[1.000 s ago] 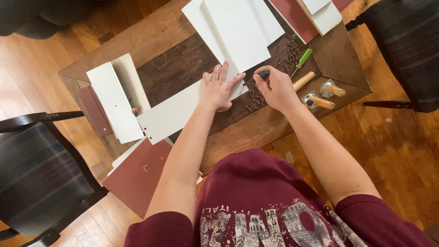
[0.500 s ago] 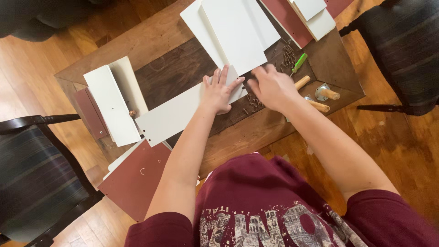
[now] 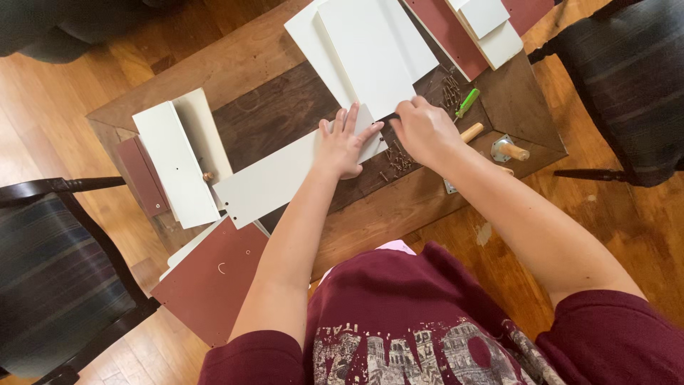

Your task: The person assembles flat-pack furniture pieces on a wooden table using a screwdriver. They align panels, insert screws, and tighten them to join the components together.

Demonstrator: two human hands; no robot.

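Shifted since earlier frames: right hand point(image 3: 425, 132) up from the screw pile to the end of the long white panel point(image 3: 285, 177), left hand point(image 3: 345, 145) same spot. Left hand flat on the panel's right end, fingers spread, palm pressing down. Right hand curled, fingertips bunched at the panel's end just beside the left fingertips; pinching something small and dark, cannot tell what. Long white panel lying diagonally across the middle of the tabletop point(image 3: 271, 117), its lower-left end near the front edge. Loose screws point(image 3: 396, 160) scattered just under the right hand. Green-handled screwdriver point(image 3: 467, 103) near the right side, wooden-handled tool point(image 3: 472, 132) next to it, metal caster with wooden peg point(image 3: 509, 150) toward the right corner. Stack of white boards point(image 3: 374, 50) at the far edge, dark red panel point(image 3: 445, 28) beside it. Short white boards point(image 3: 177, 160) at the left corner. Dark red panel point(image 3: 214, 281) leaning off the front edge. Striped chairs on both sides, wood floor.
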